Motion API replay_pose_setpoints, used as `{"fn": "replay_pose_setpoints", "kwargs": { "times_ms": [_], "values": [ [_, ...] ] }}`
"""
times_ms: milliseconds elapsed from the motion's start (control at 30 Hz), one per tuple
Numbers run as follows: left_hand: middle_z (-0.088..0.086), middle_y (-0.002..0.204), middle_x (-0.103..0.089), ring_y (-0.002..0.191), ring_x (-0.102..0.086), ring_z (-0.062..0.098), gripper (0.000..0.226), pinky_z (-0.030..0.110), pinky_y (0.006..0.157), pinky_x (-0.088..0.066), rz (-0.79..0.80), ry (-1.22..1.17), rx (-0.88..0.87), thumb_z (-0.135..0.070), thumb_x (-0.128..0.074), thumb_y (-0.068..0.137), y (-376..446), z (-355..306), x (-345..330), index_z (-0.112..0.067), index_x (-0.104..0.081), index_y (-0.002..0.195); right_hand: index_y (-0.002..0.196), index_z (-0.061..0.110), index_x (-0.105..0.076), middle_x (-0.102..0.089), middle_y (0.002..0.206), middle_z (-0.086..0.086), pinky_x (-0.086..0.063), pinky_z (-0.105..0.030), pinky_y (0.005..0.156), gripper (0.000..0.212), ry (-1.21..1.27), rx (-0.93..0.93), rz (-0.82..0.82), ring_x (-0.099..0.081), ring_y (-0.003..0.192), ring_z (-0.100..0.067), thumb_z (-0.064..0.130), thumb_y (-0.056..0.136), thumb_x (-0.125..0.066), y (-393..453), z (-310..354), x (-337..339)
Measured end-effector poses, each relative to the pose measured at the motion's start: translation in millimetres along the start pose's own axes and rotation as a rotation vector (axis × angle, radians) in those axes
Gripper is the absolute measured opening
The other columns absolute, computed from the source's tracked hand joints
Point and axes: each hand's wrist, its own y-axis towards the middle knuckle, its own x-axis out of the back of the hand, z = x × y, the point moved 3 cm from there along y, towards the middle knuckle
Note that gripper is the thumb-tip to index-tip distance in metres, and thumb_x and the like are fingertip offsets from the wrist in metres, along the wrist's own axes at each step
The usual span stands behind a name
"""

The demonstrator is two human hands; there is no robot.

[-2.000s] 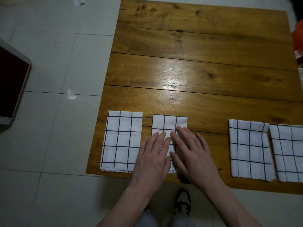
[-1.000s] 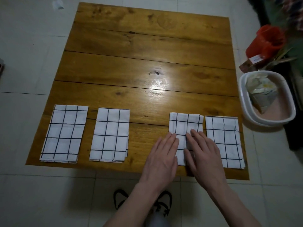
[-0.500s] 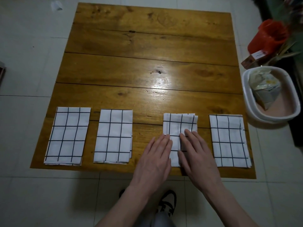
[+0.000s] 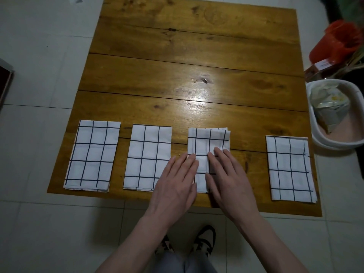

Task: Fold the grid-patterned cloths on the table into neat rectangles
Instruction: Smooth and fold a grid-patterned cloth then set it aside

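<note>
Both hands lay flat with fingers straight, left hand [image 4: 175, 183] and right hand [image 4: 229, 181], pressing the third cloth [image 4: 208, 143] near the table [image 4: 187, 75] front edge. Thin, floppy fabric probably; its layers looked fanned at the top, so I'd pinch those corners.

**Four folded grid cloths in a row, both hands flat on the third**

Along the near edge of the wooden tabletop [image 4: 197, 62] lie four folded grid-patterned cloths. The left hand [image 4: 175, 186] and right hand [image 4: 230, 184] rest with straight fingers on the third cloth [image 4: 206, 140], whose far layers sit slightly uneven. The leftmost cloth [image 4: 92, 154], second cloth [image 4: 147, 154] and rightmost cloth [image 4: 289, 168] lie apart. A white tub [image 4: 319, 138] stands on the floor to the right.
</note>
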Motion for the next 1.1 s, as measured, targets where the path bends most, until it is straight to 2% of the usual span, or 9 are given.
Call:
{"fn": "replay_pose_setpoints", "kwargs": {
  "times_ms": [167,333,767,1000,1100],
  "values": [
    [0.011,0.162,-0.042,0.155,-0.031,0.025,0.057,0.049,0.124,-0.032,0.007,-0.03,0.02,-0.032,-0.034,0.104,-5,7,1,-0.009,-0.042,0.156,0.158,0.015,-0.039,-0.035,0.165,-0.007,-0.026,-0.041,0.126,0.055,-0.012,-0.001,-0.011,-0.024,0.156,-0.024,0.038,0.108,-0.045,0,9,-5],
    [0.011,0.163,-0.041,0.156,-0.029,0.025,0.058,0.049,0.125,-0.031,0.016,-0.044,0.024,-0.032,-0.032,0.104,-7,8,2,-0.01,-0.041,0.157,0.16,0.018,-0.036,-0.032,0.167,-0.005,-0.03,-0.047,0.125,0.059,-0.006,-0.009,0.006,-0.02,0.157,-0.022,0.042,0.106,-0.04,-3,10,-8],
    [0.011,0.158,-0.048,0.152,-0.037,0.026,0.058,0.05,0.122,-0.036,-0.001,-0.054,0.062,-0.031,-0.031,0.101,-9,6,5,-0.009,-0.048,0.152,0.16,0.021,-0.036,-0.03,0.168,-0.002,-0.022,-0.045,0.126,0.059,-0.019,-0.018,0.004,-0.015,0.159,-0.019,0.043,0.106,-0.044,-6,12,-8],
    [0.011,0.154,-0.053,0.149,-0.041,0.026,0.055,0.05,0.12,-0.039,-0.04,-0.109,0.078,-0.033,-0.036,0.101,-2,-6,18,-0.008,-0.053,0.148,0.16,0.021,-0.034,-0.031,0.167,-0.001,-0.025,-0.046,0.126,0.058,0.024,-0.073,-0.057,-0.02,0.157,-0.016,0.044,0.107,-0.04,-16,-2,15],
    [0.011,0.154,-0.053,0.148,-0.042,0.027,0.051,0.05,0.119,-0.04,-0.06,-0.134,0.058,-0.029,-0.048,0.102,3,-20,19,-0.008,-0.053,0.148,0.158,0.021,-0.037,-0.035,0.165,-0.002,-0.024,-0.047,0.125,0.056,0.046,-0.127,-0.103,-0.024,0.156,-0.017,0.041,0.106,-0.046,-30,-19,26]
  ]
}}
